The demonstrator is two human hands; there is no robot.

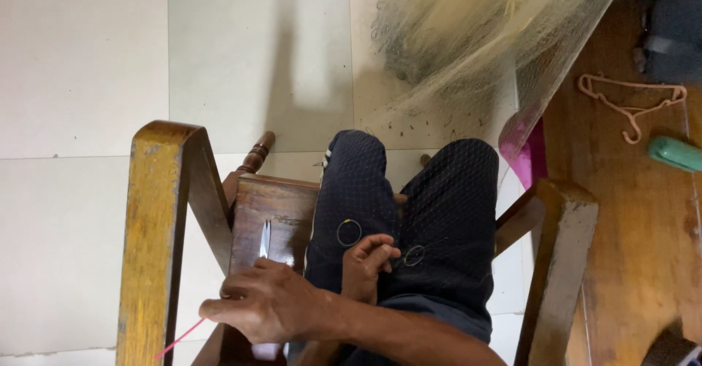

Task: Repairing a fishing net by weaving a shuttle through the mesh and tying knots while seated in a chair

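I sit on a wooden chair with a fine fishing net draped over my dark-trousered legs. My left hand pinches the net on my lap, between a small yellow ring and a dark ring fixed in the mesh. My right hand reaches across to the chair seat at the left, fingers curled on a thin pink rod that sticks out down-left. A pair of scissors lies on the seat just above that hand.
Yellowed wooden armrests stand at left and right. The bunched net piles up on the pale tiled floor ahead. A wooden surface at right holds a pink hanger and a green object; something magenta is beside it.
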